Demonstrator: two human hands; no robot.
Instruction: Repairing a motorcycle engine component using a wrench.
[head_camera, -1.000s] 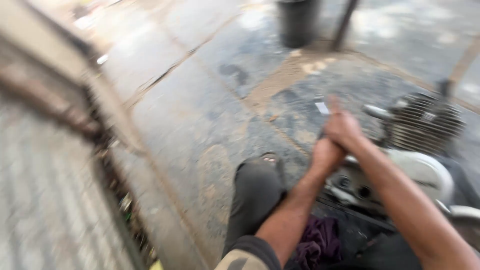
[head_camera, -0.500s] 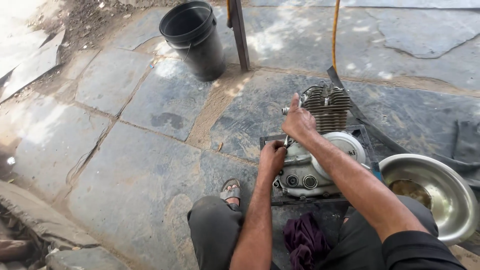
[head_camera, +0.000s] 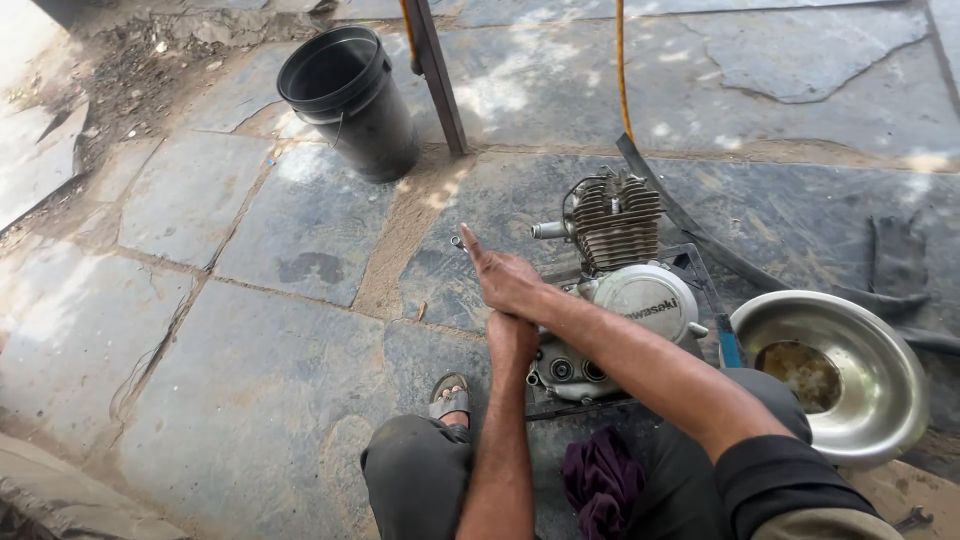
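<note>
Hands: your right hand (head_camera: 505, 280) lies flat, fingers extended, across your left hand (head_camera: 512, 340); left's grip unclear.
Engine (head_camera: 620, 290): just beside both, on stone floor (head_camera: 250, 330).

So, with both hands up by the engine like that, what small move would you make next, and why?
Probably settle the hands: the right hand lies open across the left hand, beside the engine. A small metal tool shows at the right fingertips, but whether it is gripped cannot be told. I would firm that hold before working.

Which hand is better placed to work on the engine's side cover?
Probably the left hand: it rests against the engine casing, while the right hand lies above it, fingers pointing away.
</note>
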